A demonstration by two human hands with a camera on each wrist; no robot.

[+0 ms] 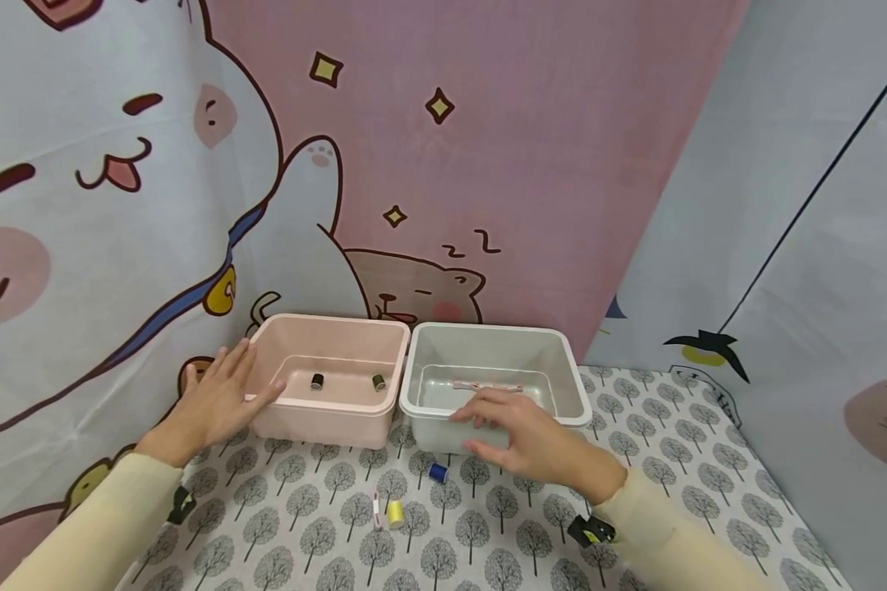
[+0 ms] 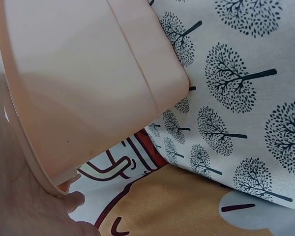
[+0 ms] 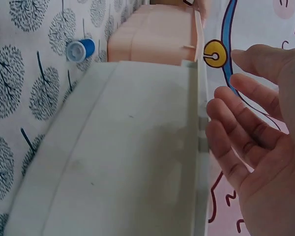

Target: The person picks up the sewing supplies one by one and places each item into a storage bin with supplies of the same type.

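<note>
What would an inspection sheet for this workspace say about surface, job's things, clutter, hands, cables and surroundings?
Surface: tree-print cloth.
Job's things: pink bin holds two dark spools; grey bin holds thin pale sticks, count unclear; blue spool, yellow spool and slim stick lie on the cloth.
Clutter: nothing seen.
Hands: left hand at the pink bin's left side; right hand by the grey bin's front rim, seen holding nothing.
Cables: nothing seen.
Surroundings: cartoon-print hangings.

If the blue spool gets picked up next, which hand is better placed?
Probably the right hand: it looks empty and is nearer the blue spool. The left hand is farther away, at the rim of the pink bin.
</note>
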